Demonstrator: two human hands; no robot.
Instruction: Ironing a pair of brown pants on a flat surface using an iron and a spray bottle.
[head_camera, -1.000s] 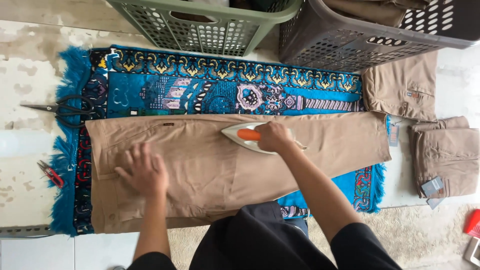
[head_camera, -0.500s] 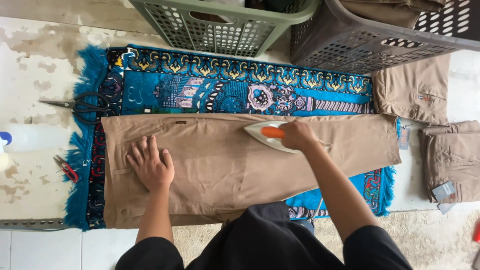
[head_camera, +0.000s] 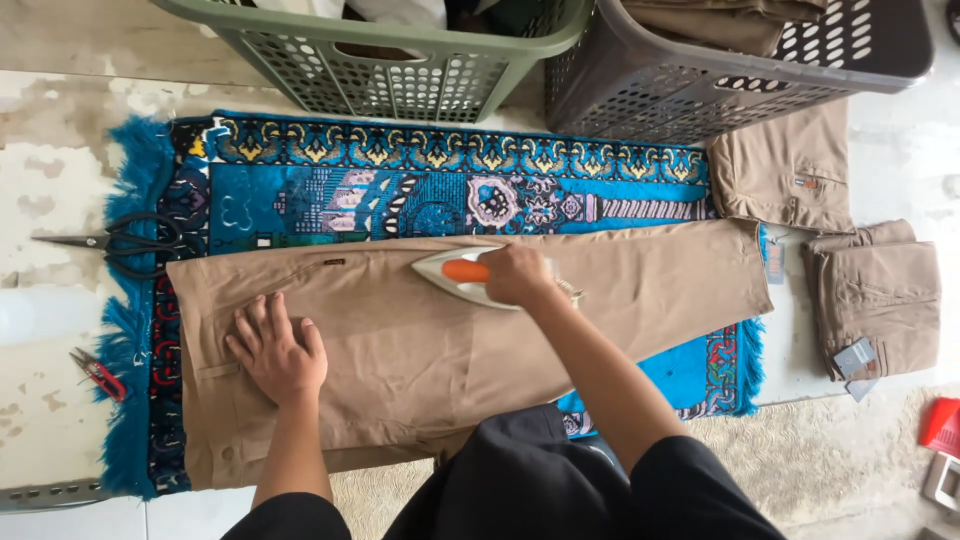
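A pair of tan trousers (head_camera: 640, 290) lies spread flat along a blue patterned rug (head_camera: 400, 190) on the work surface, waistband toward the left and leg running right. The cloth looks soft, light and limp, likely to wrinkle or slide on the rug unless pinned, so a flat palm serves better than a pinch. The left hand (head_camera: 275, 350) does just that: open, fingers spread, pressing down on the upper part of the trousers near the waistband, forearm reaching straight out from the body. The right hand (head_camera: 518, 275) is closed around the orange handle of a clothes iron (head_camera: 455, 280), whose soleplate sits on the fabric near the upper edge, tip pointing left. The iron looks rigid and fairly heavy, best held by its handle only. The right arm stretches diagonally forward, elbow slightly bent.
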